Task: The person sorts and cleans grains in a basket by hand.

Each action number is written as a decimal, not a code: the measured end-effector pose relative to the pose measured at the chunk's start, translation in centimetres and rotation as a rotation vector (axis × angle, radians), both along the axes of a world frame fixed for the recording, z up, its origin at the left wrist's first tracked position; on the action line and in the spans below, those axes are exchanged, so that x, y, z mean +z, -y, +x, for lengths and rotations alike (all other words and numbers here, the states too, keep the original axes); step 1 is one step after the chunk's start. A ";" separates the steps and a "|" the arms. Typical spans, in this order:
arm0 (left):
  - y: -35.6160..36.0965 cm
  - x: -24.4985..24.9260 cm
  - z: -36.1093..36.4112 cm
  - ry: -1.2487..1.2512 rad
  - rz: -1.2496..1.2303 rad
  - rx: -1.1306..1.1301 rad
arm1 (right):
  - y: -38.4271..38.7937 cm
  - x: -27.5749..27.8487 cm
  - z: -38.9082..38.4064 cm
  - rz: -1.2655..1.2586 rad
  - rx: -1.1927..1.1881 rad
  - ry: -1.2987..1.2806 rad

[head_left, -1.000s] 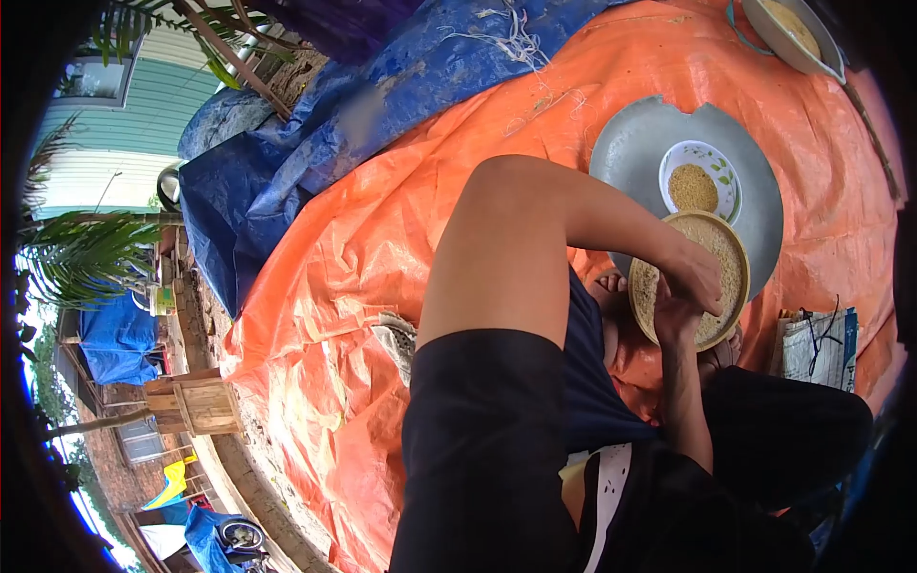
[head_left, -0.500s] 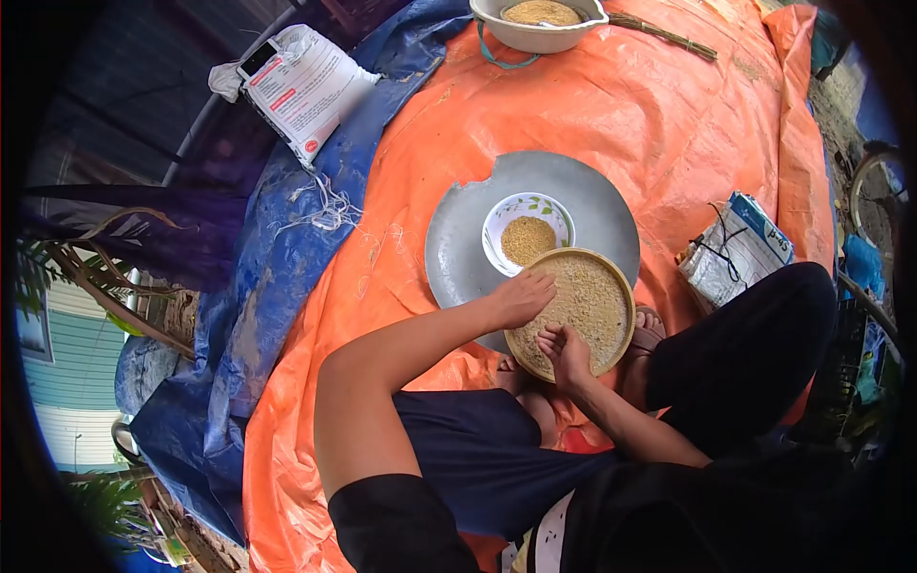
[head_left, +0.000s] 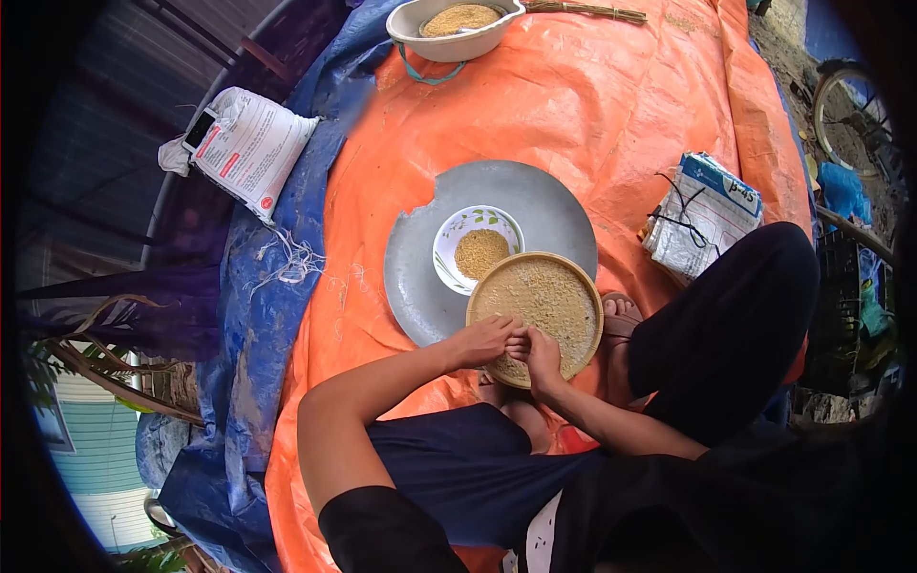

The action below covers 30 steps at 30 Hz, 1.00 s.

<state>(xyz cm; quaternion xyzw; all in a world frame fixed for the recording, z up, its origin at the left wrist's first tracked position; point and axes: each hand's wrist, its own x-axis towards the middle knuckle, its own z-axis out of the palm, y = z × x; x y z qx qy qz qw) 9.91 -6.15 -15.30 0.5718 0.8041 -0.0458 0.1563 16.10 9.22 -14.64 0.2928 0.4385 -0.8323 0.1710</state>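
A round woven tray (head_left: 564, 286) holds a thin layer of pale grain over my lap, its far left edge overlapping a white bowl (head_left: 445, 250) with leaf patterns. The bowl has golden grain inside and rests on a round grey metal sheet (head_left: 406, 277). My left hand (head_left: 482, 340) is over the tray's near left part, fingers closed. Beside it, my right hand (head_left: 541, 357) has curled fingers that meet the left fingertips. Whatever is between the fingers of either hand is too small to make out.
An orange tarp (head_left: 458, 124) lies under everything, with a blue tarp (head_left: 244, 334) along the left. A printed white sack (head_left: 250, 148) lies at upper left, a basin of grain (head_left: 411, 26) at the top, sticks (head_left: 592, 11) beside it, and folded sacks (head_left: 702, 215) at right.
My left hand has moved back toward my body and now meets my right hand over the tray. The view has shifted, so most things appear further left.
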 end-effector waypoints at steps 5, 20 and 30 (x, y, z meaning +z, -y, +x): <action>-0.1 -0.8 0.2 0.049 -0.140 -0.165 | 0.0 -0.5 0.1 0.022 -0.009 -0.012; 1.2 -3.6 0.3 0.046 -0.001 -0.162 | -0.2 -1.0 0.1 0.031 0.033 -0.042; 1.2 -0.5 -2.0 0.201 0.069 0.140 | -0.3 -0.7 0.1 0.041 0.047 -0.025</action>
